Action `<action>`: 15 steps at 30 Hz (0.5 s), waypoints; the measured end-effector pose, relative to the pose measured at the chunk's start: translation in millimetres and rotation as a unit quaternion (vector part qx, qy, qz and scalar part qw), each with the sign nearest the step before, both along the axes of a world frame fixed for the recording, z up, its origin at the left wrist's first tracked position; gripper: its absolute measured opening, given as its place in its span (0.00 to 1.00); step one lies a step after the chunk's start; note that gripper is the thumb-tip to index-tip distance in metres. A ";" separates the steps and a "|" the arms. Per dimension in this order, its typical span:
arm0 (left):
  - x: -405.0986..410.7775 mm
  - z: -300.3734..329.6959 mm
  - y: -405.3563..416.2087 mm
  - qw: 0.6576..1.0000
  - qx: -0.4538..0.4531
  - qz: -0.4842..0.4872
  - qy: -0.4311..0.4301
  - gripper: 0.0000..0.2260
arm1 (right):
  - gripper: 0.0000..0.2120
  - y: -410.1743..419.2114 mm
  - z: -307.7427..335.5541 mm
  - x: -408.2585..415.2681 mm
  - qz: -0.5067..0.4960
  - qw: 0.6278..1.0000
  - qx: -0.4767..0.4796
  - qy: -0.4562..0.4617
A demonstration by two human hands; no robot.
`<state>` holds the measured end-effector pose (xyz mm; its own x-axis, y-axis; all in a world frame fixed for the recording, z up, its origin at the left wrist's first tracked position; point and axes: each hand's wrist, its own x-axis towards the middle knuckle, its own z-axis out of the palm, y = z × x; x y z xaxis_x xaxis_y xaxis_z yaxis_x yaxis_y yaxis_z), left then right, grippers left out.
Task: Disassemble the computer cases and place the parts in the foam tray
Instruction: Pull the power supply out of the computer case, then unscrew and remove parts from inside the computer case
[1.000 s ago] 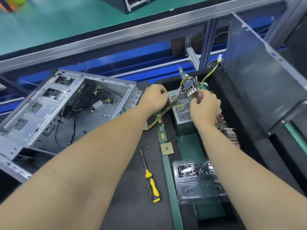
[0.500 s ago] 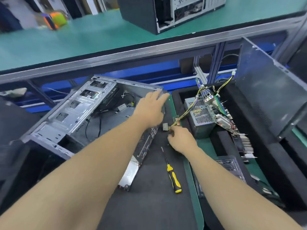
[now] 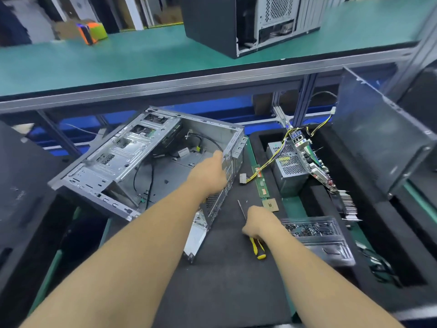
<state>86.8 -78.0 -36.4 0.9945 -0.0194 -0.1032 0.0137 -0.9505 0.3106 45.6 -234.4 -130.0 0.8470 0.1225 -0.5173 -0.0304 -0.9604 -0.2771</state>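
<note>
The left hand [image 3: 209,172] rests on the right wall of the open case [image 3: 132,166], which lies on its side at the mat's [image 3: 224,280] left edge; its fingers reach over the wall, but whether they curl round it cannot be told. The right hand [image 3: 259,223] has its fingers curled round the screwdriver [image 3: 256,248] near the mat's right edge. Beyond that edge, the foam tray [image 3: 314,192] holds the power supply [image 3: 287,165] and the motherboard [image 3: 314,162] leaning on it.
</note>
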 end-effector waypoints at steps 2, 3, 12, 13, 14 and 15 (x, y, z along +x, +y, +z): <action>-5.2 0.2 4.2 1.000 0.008 -0.011 0.002 0.06 | 0.10 -4.3 1.2 0.4 -0.054 0.994 0.093 -0.033; -8.1 0.1 6.5 1.000 0.017 -0.017 0.000 0.06 | 0.10 -5.6 1.5 0.3 -0.087 0.983 0.159 -0.043; -35.9 -7.0 29.8 0.998 0.032 0.051 0.008 0.12 | 0.09 3.0 6.9 -19.1 -0.177 0.889 0.377 -0.188; -36.4 -8.3 30.6 0.998 0.029 0.052 0.002 0.10 | 0.12 4.2 7.4 -21.1 -0.174 0.892 0.370 -0.194; -36.3 -9.0 30.9 0.998 0.021 0.054 -0.003 0.09 | 0.14 5.1 8.8 -22.6 -0.174 0.895 0.358 -0.201; -35.8 -8.6 30.1 0.998 0.011 0.057 -0.007 0.08 | 0.14 6.0 10.5 -23.2 -0.173 0.899 0.344 -0.210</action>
<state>51.0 -47.9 -45.0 0.9913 0.0969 -0.0887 0.1188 -0.9497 0.2897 22.4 -228.4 -119.5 0.9988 -0.0181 -0.0452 -0.0480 -0.5113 -0.8581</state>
